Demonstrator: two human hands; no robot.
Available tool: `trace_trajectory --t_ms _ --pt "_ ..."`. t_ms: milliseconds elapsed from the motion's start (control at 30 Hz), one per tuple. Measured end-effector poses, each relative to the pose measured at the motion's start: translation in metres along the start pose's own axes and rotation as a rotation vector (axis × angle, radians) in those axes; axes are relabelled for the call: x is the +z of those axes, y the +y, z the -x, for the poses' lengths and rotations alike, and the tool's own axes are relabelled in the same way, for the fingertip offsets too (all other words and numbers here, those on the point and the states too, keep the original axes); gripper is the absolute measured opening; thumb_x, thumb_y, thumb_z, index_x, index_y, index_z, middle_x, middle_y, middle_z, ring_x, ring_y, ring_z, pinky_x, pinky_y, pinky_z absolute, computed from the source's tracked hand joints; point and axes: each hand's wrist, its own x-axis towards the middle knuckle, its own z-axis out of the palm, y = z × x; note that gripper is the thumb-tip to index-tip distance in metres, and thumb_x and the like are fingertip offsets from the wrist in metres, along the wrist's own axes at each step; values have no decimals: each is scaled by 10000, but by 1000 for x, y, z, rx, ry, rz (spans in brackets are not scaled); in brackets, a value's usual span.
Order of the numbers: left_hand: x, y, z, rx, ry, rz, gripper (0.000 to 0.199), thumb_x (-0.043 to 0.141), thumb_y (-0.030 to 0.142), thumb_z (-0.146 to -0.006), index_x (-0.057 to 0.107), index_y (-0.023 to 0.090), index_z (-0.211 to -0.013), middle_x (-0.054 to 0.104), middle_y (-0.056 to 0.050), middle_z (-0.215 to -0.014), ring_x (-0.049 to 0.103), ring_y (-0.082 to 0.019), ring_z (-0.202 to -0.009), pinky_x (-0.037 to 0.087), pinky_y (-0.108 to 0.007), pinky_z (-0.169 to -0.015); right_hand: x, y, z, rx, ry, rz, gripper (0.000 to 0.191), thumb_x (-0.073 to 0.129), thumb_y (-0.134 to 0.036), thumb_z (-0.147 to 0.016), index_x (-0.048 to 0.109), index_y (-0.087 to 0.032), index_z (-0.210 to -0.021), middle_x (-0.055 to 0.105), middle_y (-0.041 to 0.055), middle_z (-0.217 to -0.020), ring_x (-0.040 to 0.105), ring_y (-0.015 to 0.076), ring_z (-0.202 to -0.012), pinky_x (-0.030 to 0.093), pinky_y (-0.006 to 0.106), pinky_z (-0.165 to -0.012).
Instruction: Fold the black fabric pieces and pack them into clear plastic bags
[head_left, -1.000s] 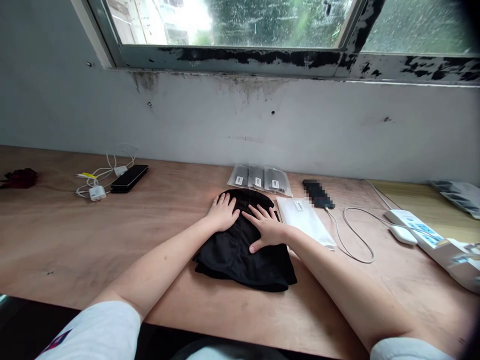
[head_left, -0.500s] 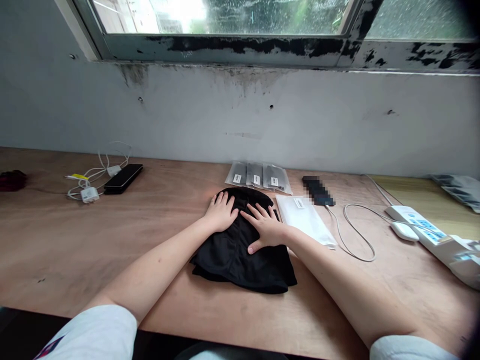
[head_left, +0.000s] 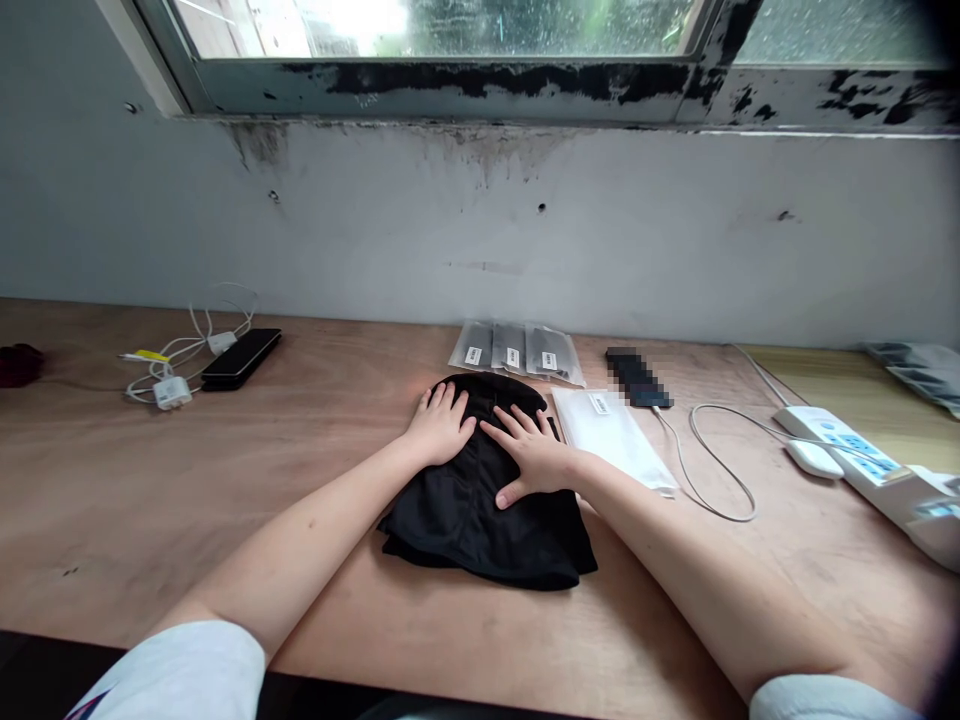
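A black cloth item (head_left: 480,530), shaped like a balaclava or hood, lies flat on the wooden table in front of me. My left hand (head_left: 441,425) rests on its upper left part, fingers stretched out. On its right side lies my right hand (head_left: 531,458), palm down with the fingers spread and thumb apart. Both hands press on the fabric without gripping it. Just right of the cloth is a clear plastic bag (head_left: 619,440) with a small white label. Beyond the cloth, several flat packets (head_left: 514,350) with dark contents and labels sit side by side.
A blurred-out phone (head_left: 637,378) on a white cable lies at right, near a white power strip (head_left: 840,440). At left are a black case (head_left: 241,360) and white chargers (head_left: 172,392) with cables. The wall (head_left: 375,220) and window stand behind the table.
Both hands stay in the same place on the black cloth. Only the camera view has shifted slightly.
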Motion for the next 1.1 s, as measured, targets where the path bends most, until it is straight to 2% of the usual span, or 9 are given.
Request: trace_trajectory --t_ms 1100 --pt "0 0 0 2 13 -14 660 317 494 -1023 375 99 -1548 286 -212 -1631 233 -352 -1527 195 -526 -1227 1 2 -3 -3 5 6 1314 634 -894 -625 28 -307 -1633 -75 133 -1692 -127 449 -1524 -62 731 -1140"
